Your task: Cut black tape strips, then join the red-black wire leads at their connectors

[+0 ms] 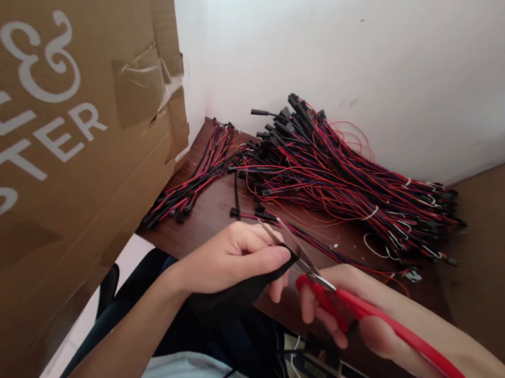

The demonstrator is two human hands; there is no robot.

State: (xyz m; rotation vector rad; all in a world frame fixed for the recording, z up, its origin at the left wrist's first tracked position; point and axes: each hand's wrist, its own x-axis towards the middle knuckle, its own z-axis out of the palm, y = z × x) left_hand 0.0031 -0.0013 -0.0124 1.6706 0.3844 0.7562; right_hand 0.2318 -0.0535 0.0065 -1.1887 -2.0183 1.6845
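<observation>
Your scissors (366, 308), at 4 o'clock, have bright red handles and silvery blades. The fabric (231, 296) toward 6 o'clock is plain black. Between 2 and 3 o'clock you have the wire heap (328, 173), streaked red, black and dark blue, with black connectors (260, 113) and white ties (372, 213); the smaller wire bundle (197, 182), nearer in at 9 o'clock, is striped red and black. Your counter (202, 222) is dark reddish brown. Farther out at 9 o'clock, your cardboard box (114, 2) is tan with pale grey lettering (75, 83). The wall (377, 61) at 12 o'clock is white.
</observation>
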